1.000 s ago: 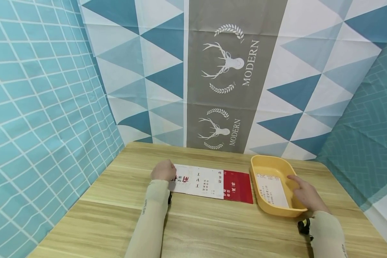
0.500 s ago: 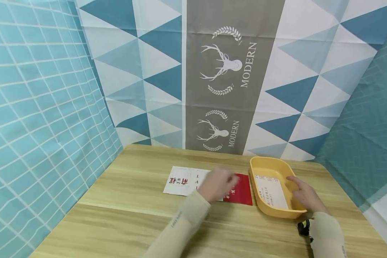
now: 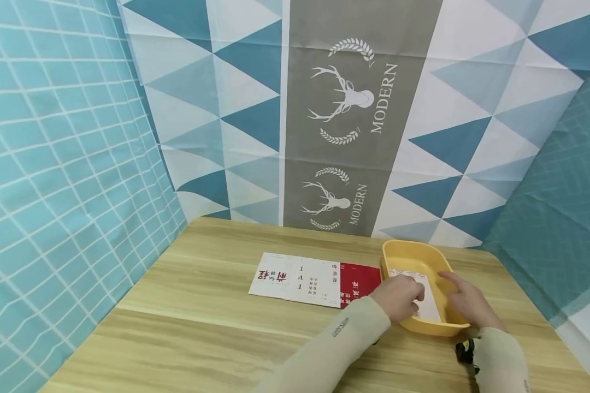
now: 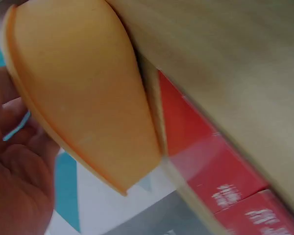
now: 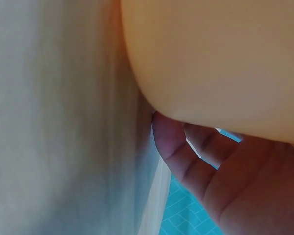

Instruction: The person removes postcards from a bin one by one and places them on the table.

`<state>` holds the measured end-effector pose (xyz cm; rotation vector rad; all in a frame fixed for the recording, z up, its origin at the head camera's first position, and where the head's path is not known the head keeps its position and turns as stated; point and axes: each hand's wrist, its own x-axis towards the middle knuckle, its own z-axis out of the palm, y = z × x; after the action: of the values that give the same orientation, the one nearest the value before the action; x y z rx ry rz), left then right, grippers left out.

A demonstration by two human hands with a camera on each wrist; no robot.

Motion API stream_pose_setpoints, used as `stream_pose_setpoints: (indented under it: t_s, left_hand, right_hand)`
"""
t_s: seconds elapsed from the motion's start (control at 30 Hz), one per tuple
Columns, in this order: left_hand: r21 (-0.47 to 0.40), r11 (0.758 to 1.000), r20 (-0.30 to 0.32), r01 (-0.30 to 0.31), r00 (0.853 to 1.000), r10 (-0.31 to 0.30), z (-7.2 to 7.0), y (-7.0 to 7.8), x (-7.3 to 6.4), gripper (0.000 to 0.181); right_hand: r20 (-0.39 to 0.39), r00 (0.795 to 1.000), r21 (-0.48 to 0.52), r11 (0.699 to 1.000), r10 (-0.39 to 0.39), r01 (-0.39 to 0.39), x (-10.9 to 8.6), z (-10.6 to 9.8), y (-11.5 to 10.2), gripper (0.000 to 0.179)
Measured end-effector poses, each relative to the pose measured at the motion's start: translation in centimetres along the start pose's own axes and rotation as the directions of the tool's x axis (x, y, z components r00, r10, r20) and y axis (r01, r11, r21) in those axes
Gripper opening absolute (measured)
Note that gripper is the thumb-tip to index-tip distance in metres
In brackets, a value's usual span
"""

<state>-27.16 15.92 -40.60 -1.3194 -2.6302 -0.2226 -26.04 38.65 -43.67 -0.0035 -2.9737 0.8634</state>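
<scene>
A yellow-orange plastic tray [image 3: 415, 254] stands on the table's right part, with a printed white card [image 3: 429, 307] inside. My left hand [image 3: 398, 299] is over its left side, fingers bent loosely above the card and hiding part of it. In the left wrist view, light shows between those fingers [image 4: 19, 122] beyond the tray's rim. My right hand [image 3: 474, 305] grips the tray's right side, index finger over the rim; fingers [image 5: 169, 137] lie against the outer wall in the right wrist view. Left of the tray, white cards [image 3: 295, 278] and red cards [image 3: 356, 275] lie in a row.
The wooden table [image 3: 187, 322] carries the tray and cards. A patterned cloth [image 3: 334, 136] hangs behind it, and blue tiled sheets [image 3: 69, 174] hang at the sides. The red cards' right end is close to the tray's left wall.
My left hand has left the row's left end, crossed rightwards over the cards, and is now over the tray. My right hand stays at the tray's right side.
</scene>
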Motion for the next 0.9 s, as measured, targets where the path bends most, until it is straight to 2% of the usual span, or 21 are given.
stream_pose_setpoints:
  t_s: [0.1, 0.23, 0.33, 0.43, 0.57, 0.77, 0.9]
  left_hand:
    - [0.05, 0.993, 0.097, 0.104, 0.989, -0.109, 0.2, 0.7, 1.2, 0.018]
    - [0.112, 0.966, 0.201, 0.235, 0.946, -0.254, 0.0, 1.5, 2.1, 0.016]
    - [0.178, 0.944, 0.246, 0.279, 0.916, -0.317, -0.1, 1.8, 2.4, 0.014]
    - [0.218, 0.932, 0.254, 0.29, 0.905, -0.341, 0.1, 1.9, 2.7, 0.015]
    - [0.233, 0.933, 0.23, 0.276, 0.916, -0.328, 0.4, 2.0, 3.1, 0.017]
    - [0.23, 0.953, 0.246, 0.198, 0.935, -0.254, 0.7, 1.9, 2.9, 0.01]
    - [0.24, 0.964, 0.215, 0.116, 0.962, -0.17, 1.2, 1.6, 3.1, 0.008]
  right_hand:
    - [-0.017, 0.999, -0.001, 0.999, -0.041, 0.041, 0.1, 0.0, 0.0, 0.057]
    - [-0.029, 0.998, -0.001, 0.998, -0.061, 0.061, 0.2, 0.4, -0.1, 0.056]
    - [-0.027, 0.999, 0.001, 0.999, -0.048, 0.048, 0.2, 0.6, -0.3, 0.057]
    - [-0.018, 0.999, 0.004, 0.999, -0.037, 0.037, 0.3, 0.7, -0.3, 0.057]
    - [-0.018, 1.0, -0.005, 1.0, -0.018, 0.018, 0.4, 0.3, -0.4, 0.057]
    - [-0.014, 1.0, 0.006, 1.0, 0.001, 0.0, 0.2, 0.2, -0.1, 0.058]
    - [-0.029, 0.999, 0.004, 1.0, -0.015, 0.015, 0.0, 0.0, 0.0, 0.058]
